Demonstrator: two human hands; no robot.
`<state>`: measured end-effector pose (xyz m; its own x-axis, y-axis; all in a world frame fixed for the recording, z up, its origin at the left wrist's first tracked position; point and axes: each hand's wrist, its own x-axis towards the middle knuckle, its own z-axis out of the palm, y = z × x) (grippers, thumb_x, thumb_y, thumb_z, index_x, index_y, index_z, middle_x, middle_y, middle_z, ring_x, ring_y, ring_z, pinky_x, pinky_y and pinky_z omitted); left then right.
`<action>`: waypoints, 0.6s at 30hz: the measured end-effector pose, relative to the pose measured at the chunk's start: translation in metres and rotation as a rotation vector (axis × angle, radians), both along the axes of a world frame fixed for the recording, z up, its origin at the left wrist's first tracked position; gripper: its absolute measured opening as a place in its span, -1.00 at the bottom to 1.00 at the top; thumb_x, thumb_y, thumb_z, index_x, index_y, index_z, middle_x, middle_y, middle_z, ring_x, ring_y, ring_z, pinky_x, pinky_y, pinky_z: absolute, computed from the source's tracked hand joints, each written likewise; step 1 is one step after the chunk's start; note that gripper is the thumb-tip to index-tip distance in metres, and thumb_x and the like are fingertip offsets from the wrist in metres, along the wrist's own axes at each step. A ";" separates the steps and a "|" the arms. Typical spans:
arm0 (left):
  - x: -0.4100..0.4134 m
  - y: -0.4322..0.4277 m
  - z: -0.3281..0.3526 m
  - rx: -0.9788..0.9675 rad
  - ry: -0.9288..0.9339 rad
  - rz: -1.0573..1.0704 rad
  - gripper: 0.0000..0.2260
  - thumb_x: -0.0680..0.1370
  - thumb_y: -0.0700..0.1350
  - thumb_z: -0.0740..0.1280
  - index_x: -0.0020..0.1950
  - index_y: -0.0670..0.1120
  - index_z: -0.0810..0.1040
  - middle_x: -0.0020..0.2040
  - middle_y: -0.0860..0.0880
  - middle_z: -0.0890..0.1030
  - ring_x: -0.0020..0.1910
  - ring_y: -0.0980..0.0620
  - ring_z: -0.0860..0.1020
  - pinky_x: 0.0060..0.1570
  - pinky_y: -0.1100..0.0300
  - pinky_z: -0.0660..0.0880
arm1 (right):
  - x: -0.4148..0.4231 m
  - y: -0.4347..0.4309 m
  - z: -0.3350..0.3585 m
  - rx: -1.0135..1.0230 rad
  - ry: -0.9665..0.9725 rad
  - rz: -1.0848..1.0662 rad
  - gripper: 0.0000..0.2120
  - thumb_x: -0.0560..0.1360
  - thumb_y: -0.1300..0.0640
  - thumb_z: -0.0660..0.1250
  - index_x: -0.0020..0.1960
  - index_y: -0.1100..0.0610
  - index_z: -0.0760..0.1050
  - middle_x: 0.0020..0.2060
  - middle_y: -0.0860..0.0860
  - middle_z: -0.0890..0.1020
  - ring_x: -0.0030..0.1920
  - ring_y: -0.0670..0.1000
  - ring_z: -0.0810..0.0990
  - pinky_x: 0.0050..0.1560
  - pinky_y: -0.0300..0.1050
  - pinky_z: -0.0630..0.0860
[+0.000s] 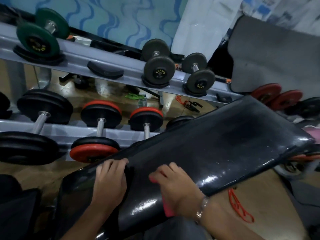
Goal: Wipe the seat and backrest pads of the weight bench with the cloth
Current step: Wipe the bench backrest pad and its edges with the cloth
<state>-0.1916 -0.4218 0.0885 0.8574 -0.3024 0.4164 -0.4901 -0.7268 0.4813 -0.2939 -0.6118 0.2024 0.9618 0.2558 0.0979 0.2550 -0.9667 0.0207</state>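
Note:
A glossy black bench pad [216,146] runs diagonally from the lower left up to the right. A gap splits it near my hands, with a second black pad [143,203] below. My left hand [110,181] rests flat by the gap, fingers curled over the pad's far edge. My right hand [174,184] presses a pink-red cloth [167,207] onto the pad; most of the cloth is hidden under the palm. A metal bracelet sits on that wrist.
A grey two-tier dumbbell rack [110,66] stands close behind the bench, loaded with black, green and red dumbbells. A grey mat [277,54] hangs at the upper right. A red cord [239,207] lies on the floor to the right of the bench.

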 end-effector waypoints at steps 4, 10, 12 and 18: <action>0.003 -0.008 0.014 0.031 -0.011 -0.012 -0.64 0.40 -0.20 0.17 0.12 0.03 0.58 0.04 0.05 0.64 0.08 -0.12 0.52 0.03 -0.02 0.31 | -0.024 -0.029 0.036 0.269 -0.244 -0.013 -0.71 0.54 0.31 0.27 0.21 0.11 0.57 0.14 -0.10 0.57 0.01 -0.02 0.49 0.12 -0.14 0.45; -0.010 -0.073 0.054 -0.184 0.008 -0.150 -0.72 0.52 -0.20 0.23 0.18 0.02 0.55 0.19 0.06 0.56 0.22 0.01 0.48 0.24 0.08 0.32 | -0.057 -0.090 0.073 0.083 -0.358 -0.193 -0.70 0.64 0.18 0.18 0.34 0.08 0.51 0.23 -0.06 0.58 0.12 0.07 0.56 0.19 -0.03 0.44; -0.012 -0.097 0.066 -0.217 -0.001 -0.191 -0.72 0.53 -0.21 0.27 0.21 -0.02 0.54 0.24 0.03 0.54 0.28 0.01 0.46 0.29 0.06 0.34 | -0.062 -0.110 0.072 -0.005 -0.394 -0.251 -0.68 0.62 0.17 0.19 0.35 0.08 0.51 0.23 -0.04 0.58 0.10 0.11 0.56 0.14 0.01 0.46; -0.004 -0.132 0.079 -0.198 -0.045 -0.302 -0.71 0.59 -0.11 0.20 0.30 -0.07 0.50 0.27 -0.02 0.50 0.27 0.00 0.46 0.28 0.10 0.37 | -0.059 -0.127 0.061 -0.110 -0.451 -0.299 -0.68 0.56 0.17 0.30 0.30 0.10 0.55 0.18 -0.01 0.58 -0.06 0.11 0.52 -0.08 0.08 0.51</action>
<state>-0.1956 -0.5539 0.1677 0.7215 -0.4484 0.5277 -0.6920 -0.4409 0.5715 -0.3524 -0.7390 0.2639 0.8632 0.0100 0.5048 -0.0877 -0.9816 0.1694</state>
